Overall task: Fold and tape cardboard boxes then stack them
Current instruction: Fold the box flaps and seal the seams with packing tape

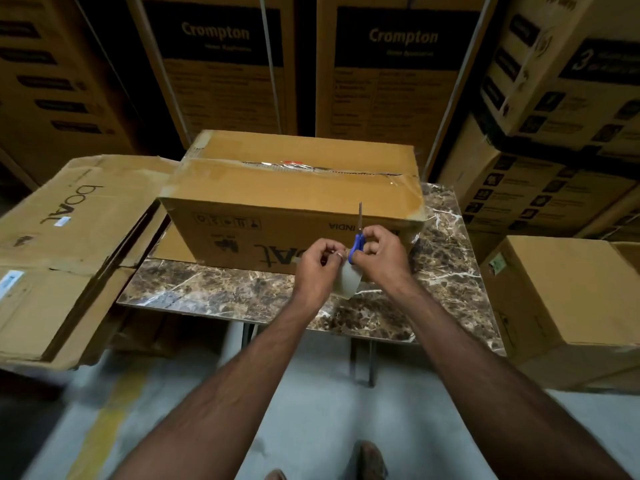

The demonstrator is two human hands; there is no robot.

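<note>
1. My right hand point(379, 251) has its grip clamped on the blue-handled scissors point(357, 242), fingers curled through the handles, with the blades pointing straight up in front of the box's near face.
2. My left hand point(320, 263) pinches a short piece of tape point(346, 284) between thumb and fingertips; the piece hangs down between my two hands, over the near edge of the tabletop point(221, 289).
3. The two hands are touching or very nearly so, just in front of the box.
4. The cardboard box point(291, 195) stands closed on the marbled tabletop, toward its far edge and filling most of its width. Its printing faces me upside down.
5. A strip of clear tape point(304, 168) runs along the top seam of the box, wrinkled and shiny, and folds down over the right end.
6. A flattened box point(65, 244) leans off the left edge of the tabletop, its upper corner against the standing box.
7. Another closed brown box point(568, 306) sits off the right edge, lower than the tabletop.
8. Tall printed cartons point(391, 71) stand stacked behind the far edge.
</note>
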